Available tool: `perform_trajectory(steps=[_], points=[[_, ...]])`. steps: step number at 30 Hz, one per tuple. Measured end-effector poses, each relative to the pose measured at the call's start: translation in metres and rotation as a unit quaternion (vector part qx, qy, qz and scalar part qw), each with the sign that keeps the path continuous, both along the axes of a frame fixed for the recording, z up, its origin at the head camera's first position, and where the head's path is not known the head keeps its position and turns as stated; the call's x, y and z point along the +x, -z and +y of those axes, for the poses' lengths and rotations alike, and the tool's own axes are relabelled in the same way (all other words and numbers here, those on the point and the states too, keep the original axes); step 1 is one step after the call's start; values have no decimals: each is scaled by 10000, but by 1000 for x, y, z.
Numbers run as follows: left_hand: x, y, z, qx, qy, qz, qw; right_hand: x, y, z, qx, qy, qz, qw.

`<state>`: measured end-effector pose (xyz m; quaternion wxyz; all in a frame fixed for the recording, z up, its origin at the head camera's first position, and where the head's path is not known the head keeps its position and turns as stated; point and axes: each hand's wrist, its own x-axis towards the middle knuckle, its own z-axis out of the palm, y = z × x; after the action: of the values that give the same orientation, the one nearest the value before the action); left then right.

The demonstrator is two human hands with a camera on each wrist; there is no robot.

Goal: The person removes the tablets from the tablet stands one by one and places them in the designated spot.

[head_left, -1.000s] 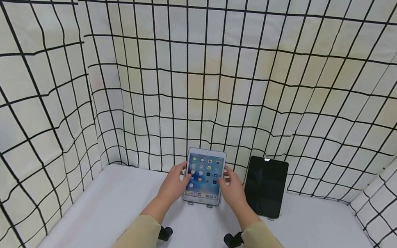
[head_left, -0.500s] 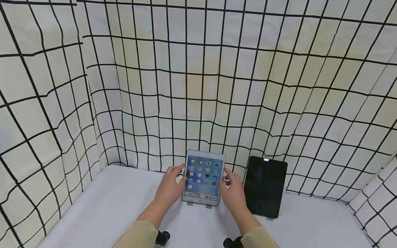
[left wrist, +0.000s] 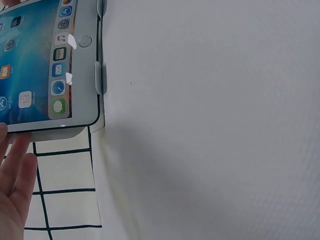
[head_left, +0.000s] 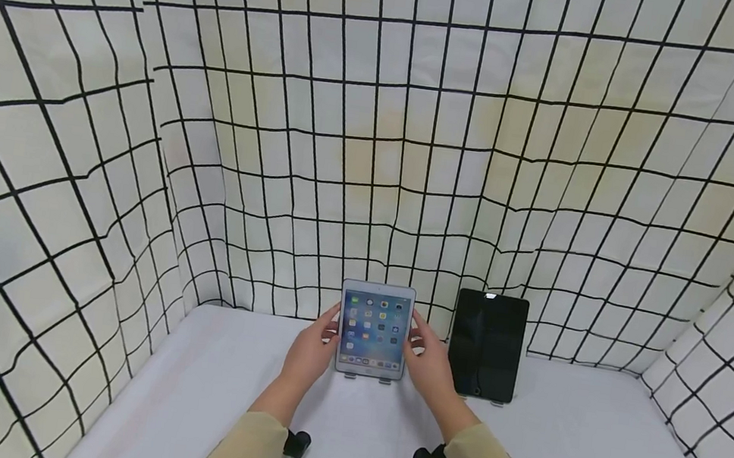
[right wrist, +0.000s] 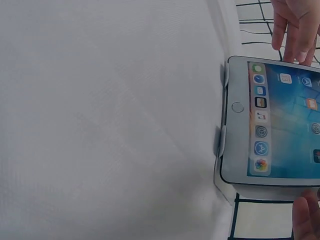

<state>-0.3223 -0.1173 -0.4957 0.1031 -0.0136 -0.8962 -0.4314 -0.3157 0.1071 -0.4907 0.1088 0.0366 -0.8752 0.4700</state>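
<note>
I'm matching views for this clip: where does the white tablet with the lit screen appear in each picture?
Head: white tablet just right of centre, below mid-height, between the left hand and right hand.
Left wrist: white tablet at upper left, cut off by the frame.
Right wrist: white tablet at the right edge, cut off.
Shared landmark: its bottom icon row, level in head, roughly vertical in both wrist views.

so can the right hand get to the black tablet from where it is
Probably yes: the black tablet stands just right of the right hand with nothing visible between, though that hand would first have to leave the white iPad.
</note>
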Motion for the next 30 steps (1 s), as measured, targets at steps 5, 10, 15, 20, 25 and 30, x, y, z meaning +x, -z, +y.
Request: perform_trajectory(steps=[5, 10, 15, 20, 25, 30], points=[[-1, 5, 0, 14, 30, -19, 10000, 1, 7, 2, -48, -38, -201, 9998], [-4, 11, 3, 64, -37, 113, 9999, 0, 10, 3, -53, -67, -191, 9998], [-5, 12, 8, 58, -143, 233, 9996, -3, 12, 4, -96, -77, -112, 9999], [-7, 12, 9, 32, -182, 276, 9994, -6, 16, 4, -176, -70, -89, 9998], [-7, 9, 7, 38, -218, 273, 9994, -10, 18, 1, -181, -65, -110, 9998], [-7, 10, 6, 101, -244, 292, 9992, -11, 20, 0, -218, -108, -61, 9997]])
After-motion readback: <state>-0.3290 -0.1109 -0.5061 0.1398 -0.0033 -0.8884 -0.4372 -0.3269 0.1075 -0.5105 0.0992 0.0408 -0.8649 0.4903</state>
